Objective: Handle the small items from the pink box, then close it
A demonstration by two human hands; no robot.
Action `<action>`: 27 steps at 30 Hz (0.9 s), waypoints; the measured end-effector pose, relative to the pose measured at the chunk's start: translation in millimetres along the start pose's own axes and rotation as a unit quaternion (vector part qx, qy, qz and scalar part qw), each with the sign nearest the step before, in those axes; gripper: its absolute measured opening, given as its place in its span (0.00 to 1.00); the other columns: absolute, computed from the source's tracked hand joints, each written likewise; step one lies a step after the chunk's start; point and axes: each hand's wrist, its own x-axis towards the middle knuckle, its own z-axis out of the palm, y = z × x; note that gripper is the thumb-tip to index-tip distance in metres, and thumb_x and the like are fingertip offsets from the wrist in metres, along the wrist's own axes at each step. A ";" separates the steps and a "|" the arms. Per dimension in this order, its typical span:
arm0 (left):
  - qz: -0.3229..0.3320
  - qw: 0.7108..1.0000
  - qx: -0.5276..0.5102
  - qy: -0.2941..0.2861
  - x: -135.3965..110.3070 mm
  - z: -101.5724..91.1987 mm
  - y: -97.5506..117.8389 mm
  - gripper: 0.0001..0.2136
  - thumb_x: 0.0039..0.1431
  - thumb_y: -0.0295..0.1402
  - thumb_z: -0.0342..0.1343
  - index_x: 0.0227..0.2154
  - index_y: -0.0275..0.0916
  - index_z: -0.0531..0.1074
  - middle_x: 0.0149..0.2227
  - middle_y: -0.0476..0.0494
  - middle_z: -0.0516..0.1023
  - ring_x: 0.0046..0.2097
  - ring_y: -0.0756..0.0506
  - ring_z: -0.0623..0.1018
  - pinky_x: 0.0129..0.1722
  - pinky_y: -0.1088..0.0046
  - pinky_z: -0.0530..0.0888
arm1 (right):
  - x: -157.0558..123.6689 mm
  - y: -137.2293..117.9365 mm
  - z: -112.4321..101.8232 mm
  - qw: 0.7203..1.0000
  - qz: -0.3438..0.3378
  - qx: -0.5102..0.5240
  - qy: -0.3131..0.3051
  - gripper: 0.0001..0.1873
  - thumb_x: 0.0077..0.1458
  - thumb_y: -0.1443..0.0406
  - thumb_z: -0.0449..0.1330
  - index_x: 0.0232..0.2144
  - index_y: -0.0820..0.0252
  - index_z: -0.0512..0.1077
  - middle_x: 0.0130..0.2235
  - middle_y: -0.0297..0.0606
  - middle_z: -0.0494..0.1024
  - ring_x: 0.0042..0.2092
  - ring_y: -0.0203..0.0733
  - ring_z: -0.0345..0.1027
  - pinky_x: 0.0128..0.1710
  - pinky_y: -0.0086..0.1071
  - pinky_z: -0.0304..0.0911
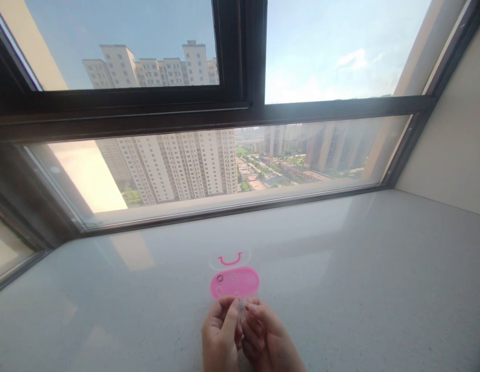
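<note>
My left hand (221,330) and my right hand (265,330) meet at the fingertips, both closed in a pinch. Between them shows a small see-through piece (242,304), too small and blurred to name. Just beyond my fingers lies a pink oval box (245,281), its near edge partly hidden by my left hand. A small dark ring (220,278) rests in it at the left, along with several faint pale rings. Behind the box is its clear lid (214,264), which carries a pink curved handle (230,261).
All of this rests on a glossy white windowsill (340,268). A dark window frame (240,209) borders it at the back, with high buildings outside. A pale wall (449,134) rises at the right.
</note>
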 end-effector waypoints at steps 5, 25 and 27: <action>-0.007 1.000 0.001 -0.003 0.3 0.7 -0.2 0.19 0.39 0.46 0.68 0.24 0.36 0.71 0.10 0.60 0.61 0.13 0.57 0.56 0.13 0.83 0.54 | -0.1 -0.8 0.7 1.000 0.002 0.003 0.011 0.17 0.36 0.63 0.71 0.18 0.59 0.65 0.10 0.20 0.56 0.13 0.23 0.35 0.12 0.20 0.36; 0.041 0.998 0.037 0.001 -4.7 5.5 -2.7 0.18 0.41 0.45 0.67 0.22 0.34 0.73 0.11 0.59 0.62 0.13 0.58 0.58 0.13 0.84 0.55 | 0.9 0.3 0.6 0.998 -0.020 -0.038 0.038 0.15 0.36 0.61 0.70 0.18 0.60 0.67 0.10 0.22 0.58 0.12 0.25 0.42 0.11 0.21 0.43; 0.045 0.998 0.037 0.001 -6.4 7.2 -1.3 0.18 0.40 0.45 0.68 0.22 0.34 0.73 0.11 0.58 0.62 0.13 0.58 0.58 0.13 0.84 0.55 | 0.8 -0.2 1.2 0.998 -0.022 -0.040 0.042 0.15 0.36 0.60 0.70 0.18 0.60 0.67 0.10 0.22 0.58 0.12 0.26 0.43 0.11 0.21 0.45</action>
